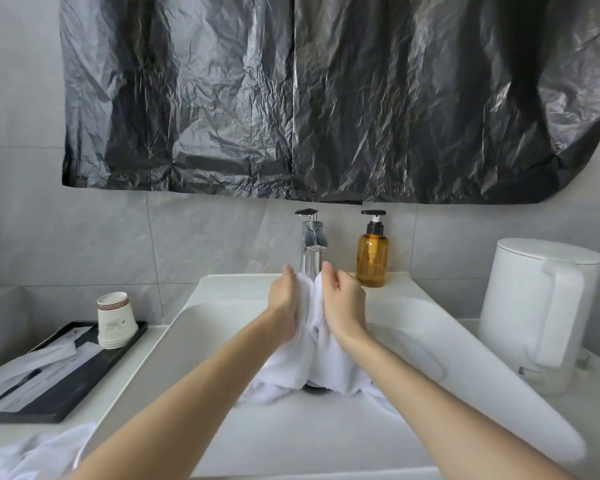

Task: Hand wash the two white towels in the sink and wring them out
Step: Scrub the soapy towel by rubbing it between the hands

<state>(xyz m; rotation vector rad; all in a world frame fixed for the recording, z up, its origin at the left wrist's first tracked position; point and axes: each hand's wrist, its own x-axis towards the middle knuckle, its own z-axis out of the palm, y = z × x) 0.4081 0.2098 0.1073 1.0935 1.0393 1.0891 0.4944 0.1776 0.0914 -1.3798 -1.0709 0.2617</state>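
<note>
Bathroom sink point(447, 358) basin, both hands up under faucet point(311, 244); left hand point(284, 306) and right hand point(342, 303) each clenched on white towel point(312, 362) bunched between them. Second towel point(39, 452) on desk, well left. Rub folds together firmly

soap bottle point(372, 252): amber, just right of grip
kettle point(537, 310): white, far right
paper cups point(115, 320): stacked on black tray point(66, 386), left
plastic sheet point(326, 98): black, above

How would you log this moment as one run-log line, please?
stage: scrubbing | left hand and right hand: gripping white towel over sink | second towel: on counter
</note>
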